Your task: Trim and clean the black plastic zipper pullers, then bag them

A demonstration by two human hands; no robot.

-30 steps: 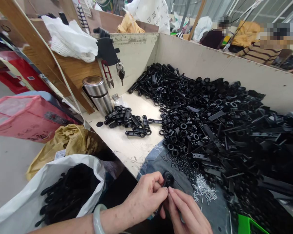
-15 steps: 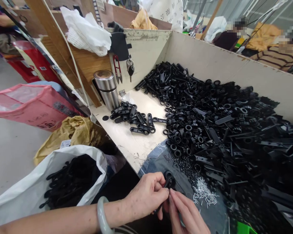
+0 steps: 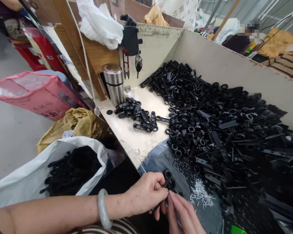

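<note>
My left hand (image 3: 146, 195) is closed around a black plastic part with a ring-shaped end (image 3: 169, 177), held low over the table's front edge. The fingertips of my right hand (image 3: 184, 213) are pinched together against that part, beside my left thumb. Whatever lies between the right fingertips is hidden. Just to the right, short silver pins (image 3: 202, 196) lie in a loose heap on denim cloth (image 3: 152, 159). Tiny black pieces (image 3: 183, 167) are scattered above them. A small group of black ring-ended parts (image 3: 139, 115) lies farther off on the pale tabletop.
A big pile of black plastic parts (image 3: 210, 113) fills the right side, against a pale board wall (image 3: 224, 65). A steel flask (image 3: 114, 84) stands at the back left. Below left, a white sack (image 3: 39, 164) holds black parts. Red snips (image 3: 126, 64) and keys (image 3: 138, 63) hang behind.
The view has shifted slightly, so the surroundings sit a little farther right and higher. Both hands keep nearly the same hold on the black part.
</note>
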